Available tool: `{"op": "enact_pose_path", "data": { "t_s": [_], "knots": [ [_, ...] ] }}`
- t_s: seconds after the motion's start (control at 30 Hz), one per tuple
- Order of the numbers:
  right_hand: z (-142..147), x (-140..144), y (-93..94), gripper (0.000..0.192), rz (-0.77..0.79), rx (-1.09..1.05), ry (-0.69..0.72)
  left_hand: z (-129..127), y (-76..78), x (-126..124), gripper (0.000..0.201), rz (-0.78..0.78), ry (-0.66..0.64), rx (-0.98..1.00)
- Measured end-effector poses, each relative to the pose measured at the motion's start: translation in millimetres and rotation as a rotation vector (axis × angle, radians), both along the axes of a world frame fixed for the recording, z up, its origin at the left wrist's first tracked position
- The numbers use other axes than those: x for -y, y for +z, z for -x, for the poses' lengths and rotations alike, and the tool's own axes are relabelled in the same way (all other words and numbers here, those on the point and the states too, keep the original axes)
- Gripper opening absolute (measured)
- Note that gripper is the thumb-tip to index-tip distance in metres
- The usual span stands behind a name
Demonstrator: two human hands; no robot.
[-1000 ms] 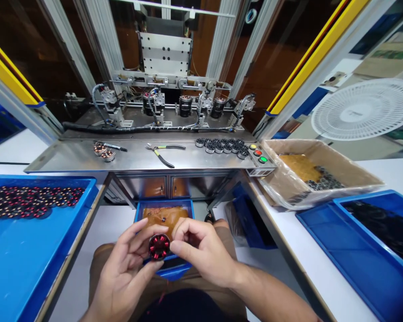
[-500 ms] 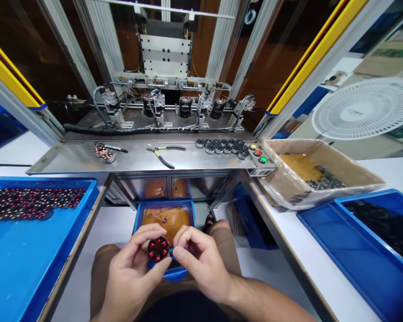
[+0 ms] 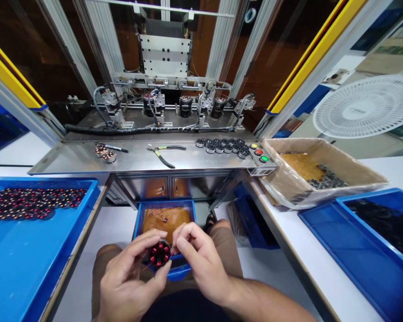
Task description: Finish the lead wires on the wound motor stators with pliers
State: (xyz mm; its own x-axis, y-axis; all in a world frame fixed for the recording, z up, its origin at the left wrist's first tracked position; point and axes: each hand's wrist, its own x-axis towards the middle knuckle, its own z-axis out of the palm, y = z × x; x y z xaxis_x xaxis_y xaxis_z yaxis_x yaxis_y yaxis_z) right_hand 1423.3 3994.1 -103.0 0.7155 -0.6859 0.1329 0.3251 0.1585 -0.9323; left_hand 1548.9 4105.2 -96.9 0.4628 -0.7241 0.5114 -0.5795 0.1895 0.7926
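Observation:
My left hand [image 3: 130, 273] holds a small round motor stator [image 3: 159, 253] between thumb and fingers, its red copper windings facing up toward me. A thin red wire end [image 3: 147, 267] sticks out at the stator's lower left. At its right side, the thumb and forefinger of my right hand [image 3: 199, 261] are pinched on another thin red wire, only a short bit of which shows. Below both hands, between my knees, is a blue bin [image 3: 192, 210] with brown wrapping and a few small scraps inside.
On the steel ledge [image 3: 137, 162] lie wound stators [image 3: 108, 156], a marker, cutting pliers [image 3: 163, 154] and several unwound cores [image 3: 223, 145] beside coloured buttons. A blue tray [image 3: 27, 255] of wound stators is left; a lined carton [image 3: 356, 176] and another blue tray [image 3: 342, 232] are right.
The stator has turned slightly in my left hand, and a loose wire end now shows at its lower left. My right fingers have shifted slightly up and left.

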Motion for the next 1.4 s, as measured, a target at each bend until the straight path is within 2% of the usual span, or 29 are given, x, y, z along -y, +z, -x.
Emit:
{"op": "enact_pose_path", "data": {
  "t_s": [0.07, 0.17, 0.2, 0.3, 0.37, 0.43, 0.63, 0.77, 0.83, 0.87, 0.93, 1.07, 1.17, 1.27, 1.4],
  "knots": [
    [3.7, 4.3, 0.0, 0.012, 0.196, -0.012, -0.074, -1.7, 0.6, -0.5, 0.045, -0.012, 0.013, 0.049],
    [7.1, 14.7, 8.2, 0.041, 0.585, 0.027, -0.158, -4.9, 0.5, -1.2, 0.044, -0.035, 0.001, 0.137],
    [7.0, 17.8, 12.4, 0.044, 0.693, 0.046, -0.163, -5.8, 0.7, -1.2, 0.044, -0.042, -0.012, 0.161],
    [4.5, 22.9, 24.2, 0.024, 0.85, 0.086, -0.188, -7.3, 2.5, -0.5, 0.043, -0.044, -0.028, 0.198],
    [2.4, 22.1, 28.4, 0.011, 0.813, 0.099, -0.227, -6.9, 4.5, -0.2, 0.044, -0.037, -0.015, 0.189],
    [0.7, 19.3, 28.9, 0.008, 0.683, 0.098, -0.246, -5.8, 5.9, -0.5, 0.045, -0.025, -0.008, 0.152],
    [-6.3, 12.7, 20.7, 0.018, 0.115, 0.017, -0.147, 2.0, 2.6, 1.3, 0.046, 0.033, -0.03, -0.172],
    [-8.6, 9.5, 13.2, 0.015, -0.062, 0.129, -0.062, 7.9, 5.0, 5.1, 0.038, 0.02, 0.073, -0.341],
    [-8.1, 7.3, 10.1, 0.026, -0.122, 0.159, 0.021, 8.4, 8.3, 6.0, 0.035, 0.007, 0.122, -0.42],
    [-7.7, 6.3, 9.2, 0.028, -0.131, 0.15, 0.059, 7.7, 9.7, 6.1, 0.035, 0.002, 0.128, -0.434],
    [-6.9, 5.1, 9.4, 0.02, -0.083, 0.106, 0.077, 4.8, 11.2, 5.6, 0.037, -0.006, 0.115, -0.402],
    [-3.9, 6.8, 15.7, 0.017, 0.124, 0.047, -0.066, -0.5, 12.0, 3.8, 0.038, -0.011, 0.092, -0.312],
    [-1.3, 9.1, 20.2, 0.016, 0.224, 0.037, -0.155, 0.1, 14.0, 3.2, 0.035, 0.004, 0.135, -0.345],
    [-1.7, 9.0, 21.4, 0.016, 0.209, 0.046, -0.104, 1.3, 15.4, 3.4, 0.034, 0.023, 0.151, -0.38],
    [-4.4, 6.8, 21.1, 0.015, 0.23, 0.046, -0.067, 0.1, 12.5, 3.9, 0.037, 0.02, 0.078, -0.314]
  ]
}}
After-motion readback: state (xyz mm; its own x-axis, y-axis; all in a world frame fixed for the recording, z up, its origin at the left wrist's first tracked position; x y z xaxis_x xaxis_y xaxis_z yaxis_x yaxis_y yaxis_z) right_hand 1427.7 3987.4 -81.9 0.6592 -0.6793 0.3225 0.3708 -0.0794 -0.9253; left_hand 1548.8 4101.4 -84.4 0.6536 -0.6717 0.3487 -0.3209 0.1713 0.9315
